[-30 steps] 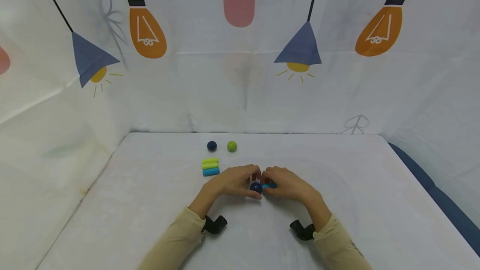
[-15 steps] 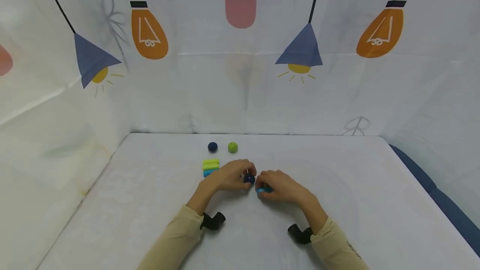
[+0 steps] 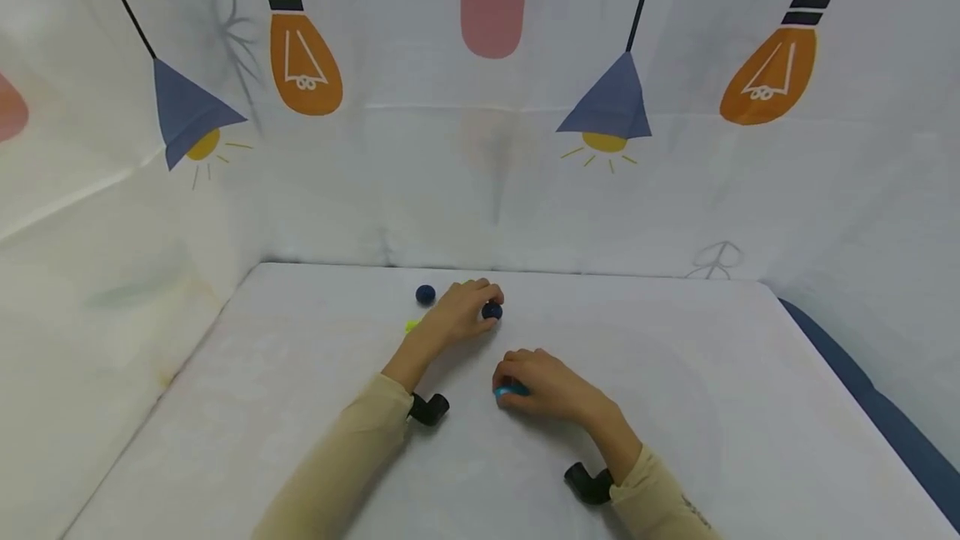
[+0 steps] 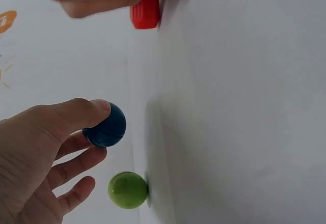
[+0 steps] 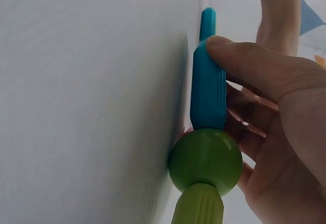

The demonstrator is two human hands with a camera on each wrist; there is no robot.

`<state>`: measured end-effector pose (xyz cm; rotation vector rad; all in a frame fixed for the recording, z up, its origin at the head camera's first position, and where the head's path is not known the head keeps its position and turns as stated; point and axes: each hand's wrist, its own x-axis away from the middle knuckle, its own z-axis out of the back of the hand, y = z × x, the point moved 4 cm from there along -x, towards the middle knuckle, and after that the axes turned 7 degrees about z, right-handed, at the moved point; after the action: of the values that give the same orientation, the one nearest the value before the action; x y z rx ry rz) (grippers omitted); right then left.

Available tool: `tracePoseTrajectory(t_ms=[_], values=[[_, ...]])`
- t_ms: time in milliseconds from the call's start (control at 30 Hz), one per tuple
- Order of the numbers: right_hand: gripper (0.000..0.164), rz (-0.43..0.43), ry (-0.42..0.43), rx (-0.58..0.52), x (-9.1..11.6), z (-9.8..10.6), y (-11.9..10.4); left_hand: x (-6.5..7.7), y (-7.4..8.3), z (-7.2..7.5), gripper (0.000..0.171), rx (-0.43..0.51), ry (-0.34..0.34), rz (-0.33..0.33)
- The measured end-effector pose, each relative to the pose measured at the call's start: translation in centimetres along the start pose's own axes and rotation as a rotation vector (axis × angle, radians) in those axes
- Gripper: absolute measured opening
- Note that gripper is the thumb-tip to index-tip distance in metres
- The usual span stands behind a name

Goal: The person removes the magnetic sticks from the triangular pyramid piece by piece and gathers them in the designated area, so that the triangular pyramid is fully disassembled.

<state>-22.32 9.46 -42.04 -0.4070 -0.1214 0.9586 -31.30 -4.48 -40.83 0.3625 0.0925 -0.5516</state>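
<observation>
Where my head view starts: a partly covered yellow stick, at seven o'clock from a loose navy ball.
Left hand: I see it pinching a second navy ball between thumb and fingers; a green ball sits apart, at five o'clock in the left wrist view.
Right hand: it grips a blue stick; in the right wrist view another green ball meets that at six o'clock, a lime stick below.
</observation>
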Motion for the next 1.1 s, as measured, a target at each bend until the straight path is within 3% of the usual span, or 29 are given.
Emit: tracePoseTrajectory(t_ms=[300,467,800,867,967,1033,1100], values=[[0.011,0.012,-0.001,-0.012,-0.5,-0.6,-0.7,-2.2,-1.1,-0.1,0.028,-0.039,-0.048,0.066],[0.011,0.018,-0.007,-0.007,-0.6,-1.0,-1.1,-2.5,-1.2,-0.7,0.028,-0.072,-0.064,0.063],[0.01,0.026,0.007,0.045,-0.4,-0.6,-1.4,-2.8,-1.6,-1.1,0.031,-0.105,-0.057,0.121],[0.01,0.022,0.008,0.043,-0.3,-0.5,-1.3,-2.7,-1.2,-0.9,0.029,-0.084,-0.031,0.104],[0.01,0.017,0.009,0.047,-0.2,-0.3,-1.1,-2.0,-0.1,-0.8,0.027,0.023,-0.028,0.02],[0.011,0.016,0.012,0.047,-0.1,-0.2,-0.9,-1.2,0.8,-1.0,0.028,0.145,-0.094,-0.065],[0.013,0.024,0.02,0.051,-0.1,0.0,-0.8,-0.2,1.7,-1.5,0.032,0.244,-0.209,-0.132]])
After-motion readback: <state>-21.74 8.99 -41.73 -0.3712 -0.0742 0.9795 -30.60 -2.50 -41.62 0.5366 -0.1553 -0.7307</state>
